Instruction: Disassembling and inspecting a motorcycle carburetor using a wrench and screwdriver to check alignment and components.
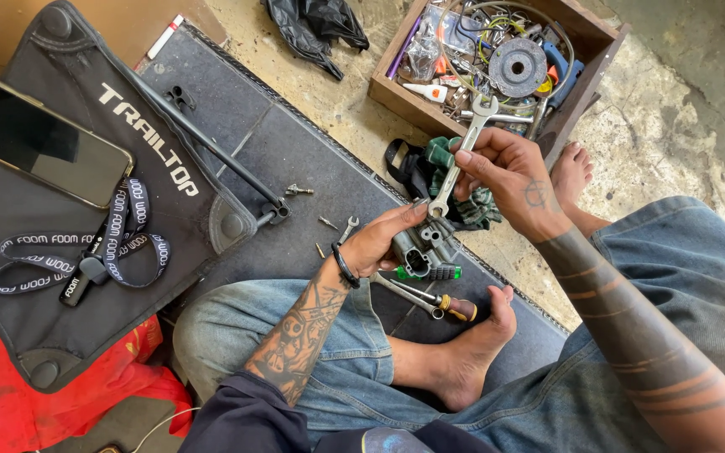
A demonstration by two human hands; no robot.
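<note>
My left hand (383, 239) grips a small grey metal part (419, 250) with round ports, held above the dark mat. My right hand (505, 172) holds a silver combination spanner (460, 159) near its middle. The spanner's ring end sits on the top of the metal part and its open end points up toward the wooden box. Both forearms come in from the bottom of the view, over my crossed legs in jeans.
A wooden box (392, 84) of tools, wires and a grinding disc stands ahead. A green-handled screwdriver (430, 273), further tools (430, 298), a small spanner (347, 228) and loose bolts lie on the mat (295, 151). A phone (39, 143) and lanyard (111, 243) rest on a black bag at left. My bare feet flank the tools.
</note>
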